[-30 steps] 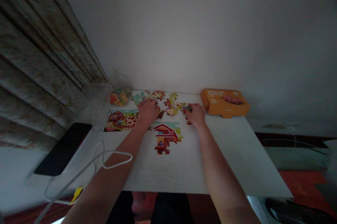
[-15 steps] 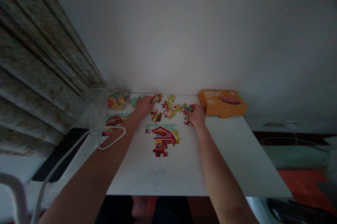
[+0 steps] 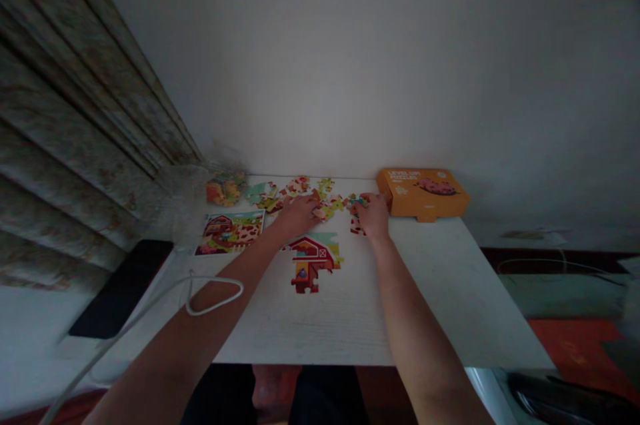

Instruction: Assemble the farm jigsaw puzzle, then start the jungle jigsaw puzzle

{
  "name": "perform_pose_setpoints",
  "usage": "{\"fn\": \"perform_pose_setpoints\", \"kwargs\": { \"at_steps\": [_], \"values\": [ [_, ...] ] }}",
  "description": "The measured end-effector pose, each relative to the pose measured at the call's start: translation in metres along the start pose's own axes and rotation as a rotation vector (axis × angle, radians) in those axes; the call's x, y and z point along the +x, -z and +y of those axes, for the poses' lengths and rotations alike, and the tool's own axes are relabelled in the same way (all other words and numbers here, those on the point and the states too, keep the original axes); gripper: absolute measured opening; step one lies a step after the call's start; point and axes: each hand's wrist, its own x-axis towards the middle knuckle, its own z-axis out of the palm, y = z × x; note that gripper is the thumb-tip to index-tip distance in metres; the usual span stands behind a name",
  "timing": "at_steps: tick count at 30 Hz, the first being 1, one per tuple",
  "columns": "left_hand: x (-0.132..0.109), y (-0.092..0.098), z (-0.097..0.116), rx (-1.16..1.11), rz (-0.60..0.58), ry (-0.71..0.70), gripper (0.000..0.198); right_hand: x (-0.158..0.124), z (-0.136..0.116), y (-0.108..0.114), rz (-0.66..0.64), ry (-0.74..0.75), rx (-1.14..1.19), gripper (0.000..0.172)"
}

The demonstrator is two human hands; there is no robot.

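The print on the orange box is too small for me to read. Just left of it my right hand covers a puzzle piece; I cannot tell whether it grips. Farther left of the box my left hand hides some loose pieces

dim, soft focus | wall centre brightest | corners dark, edges stretched

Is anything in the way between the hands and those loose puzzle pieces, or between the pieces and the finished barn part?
Nothing visible. The left hand and right hand lie right at the loose pieces. The barn part sits just nearer on the table, with no object between.
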Motion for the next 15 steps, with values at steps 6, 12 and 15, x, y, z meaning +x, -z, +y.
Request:
{"fn": "perform_pose_setpoints", "kwargs": {
  "at_steps": [6,12,15],
  "values": [
    [0.005,-0.003,0.022,-0.031,0.057,0.07,0.041,-0.012,-0.019,0.001,-0.127,0.2,-0.117,0.033],
    [0.008,-0.006,0.027,-0.151,0.117,0.12,0.038,-0.022,-0.038,-0.002,-0.357,0.352,-0.193,0.033],
    [0.01,-0.006,0.027,-0.177,0.119,0.133,0.036,-0.021,-0.037,-0.001,-0.366,0.314,-0.22,0.032]
  ]
}}
